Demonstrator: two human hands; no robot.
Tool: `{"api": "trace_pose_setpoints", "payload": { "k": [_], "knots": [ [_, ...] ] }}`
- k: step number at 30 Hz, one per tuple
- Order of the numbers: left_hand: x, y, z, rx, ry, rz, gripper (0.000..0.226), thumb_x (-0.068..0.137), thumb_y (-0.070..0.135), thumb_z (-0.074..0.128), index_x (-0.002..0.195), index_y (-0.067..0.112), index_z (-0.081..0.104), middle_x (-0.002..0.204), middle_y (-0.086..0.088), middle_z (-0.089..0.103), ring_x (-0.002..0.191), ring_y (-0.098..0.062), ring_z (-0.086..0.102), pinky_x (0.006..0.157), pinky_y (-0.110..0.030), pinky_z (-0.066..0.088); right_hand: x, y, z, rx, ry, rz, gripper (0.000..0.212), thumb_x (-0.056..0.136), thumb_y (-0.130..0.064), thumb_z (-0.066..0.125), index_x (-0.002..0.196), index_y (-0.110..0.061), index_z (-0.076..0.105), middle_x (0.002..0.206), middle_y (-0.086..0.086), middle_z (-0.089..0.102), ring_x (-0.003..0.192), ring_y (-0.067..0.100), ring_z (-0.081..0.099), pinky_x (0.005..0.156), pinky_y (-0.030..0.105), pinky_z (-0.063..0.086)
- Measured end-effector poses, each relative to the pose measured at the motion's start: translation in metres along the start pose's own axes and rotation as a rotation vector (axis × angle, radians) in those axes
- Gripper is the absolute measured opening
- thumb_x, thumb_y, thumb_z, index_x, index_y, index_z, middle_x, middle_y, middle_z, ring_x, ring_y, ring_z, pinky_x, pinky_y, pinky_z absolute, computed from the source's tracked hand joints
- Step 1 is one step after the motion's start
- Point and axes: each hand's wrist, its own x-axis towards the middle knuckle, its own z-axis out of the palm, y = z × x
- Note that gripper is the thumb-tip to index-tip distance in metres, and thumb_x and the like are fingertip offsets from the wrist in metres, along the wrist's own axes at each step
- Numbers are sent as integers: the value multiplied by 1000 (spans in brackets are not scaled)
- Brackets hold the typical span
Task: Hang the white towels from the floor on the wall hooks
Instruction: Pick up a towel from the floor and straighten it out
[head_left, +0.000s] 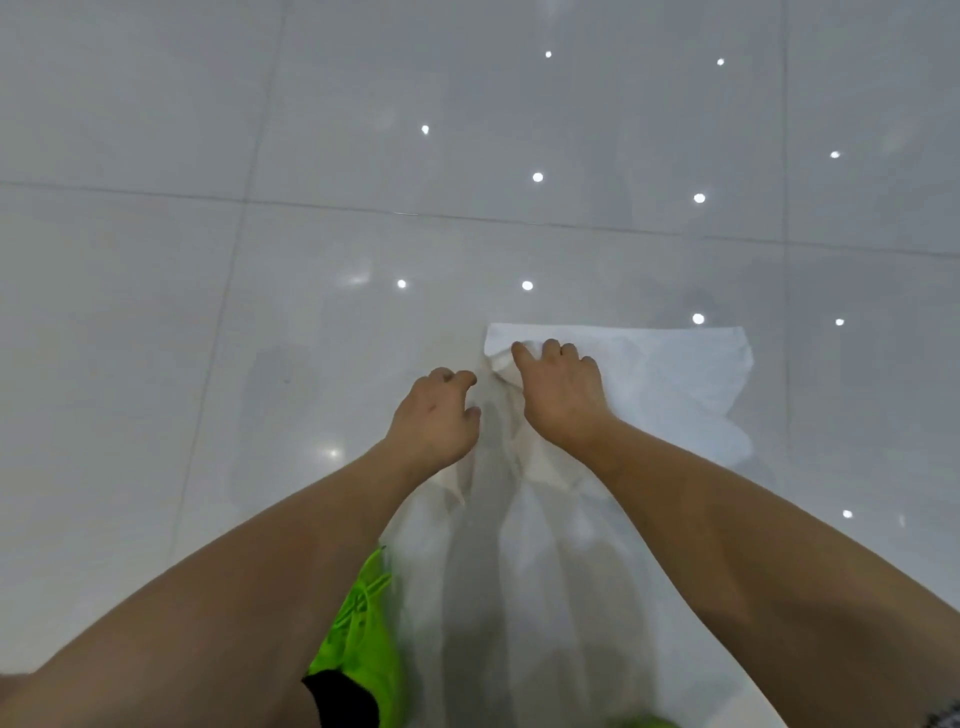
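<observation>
We are at the very start, by our reckoning: the white towel is only now being gathered, and no wall hooks appear anywhere in the head view, so the lifting, carrying and hanging are all left to do. Whether other towels wait elsewhere we cannot tell.

The towel sits in the lower centre and centre right of the frame, on the glossy tiled floor. Its long axis runs from the bottom edge up towards the middle, where a far portion spreads rightward with a straight top edge. The near part drapes in long folds between our forearms, so it seems partly raised there.

Our right hand has its fingers curled into the cloth near its upper left corner, bunching it. Our left hand, just beside it, pinches a fold with bent fingers and thumb. A bright green shoe shows at lower centre, left of the towel.
</observation>
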Motion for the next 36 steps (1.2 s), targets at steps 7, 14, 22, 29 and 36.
{"api": "trace_pose_setpoints", "payload": {
  "k": [7, 14, 22, 29, 36],
  "knots": [
    [-39, 27, -38, 18, -98, 8, 48, 94, 28, 49, 140, 17, 45, 141, -10, 43, 125, -28, 44, 98, -37, 41, -43, 4, -49, 116, -64, 81, 9, 85, -8, 51, 92, -12, 55, 86, 4, 49, 75, 21, 40, 60, 31, 29],
    [-158, 155, -224, 47, -57, 146, 51, 91, 28, 56, 140, 18, 45, 139, -10, 45, 123, -30, 46, 97, -37, 41, -176, 29, -275, 270, 172, 167, 18, 88, -19, 54, 99, -10, 64, 104, 7, 58, 97, 27, 51, 77, 33, 42],
    [-300, 393, -465, 93, 124, 547, 35, 85, 29, 64, 120, 25, 63, 122, 5, 61, 112, -20, 54, 92, -31, 44, -336, 99, -592, 540, 378, 268, 17, 79, -28, 57, 66, -17, 54, 70, -5, 54, 75, 16, 50, 56, 25, 31],
    [-422, 585, -562, 200, 441, 934, 33, 87, 21, 47, 103, 34, 73, 101, 13, 67, 99, -17, 54, 79, -34, 46, -496, 190, -760, 613, 715, 389, 30, 78, -28, 55, 54, -18, 41, 54, -4, 46, 56, 17, 45, 47, 27, 28],
    [-513, 732, -577, 58, 547, 1115, 23, 90, 20, 42, 91, 27, 64, 85, 8, 64, 85, -20, 56, 68, -30, 38, -645, 272, -804, 605, 1059, 488, 34, 79, -55, 60, 67, -24, 50, 61, -8, 56, 61, 7, 53, 51, 28, 35]
  ]
}}
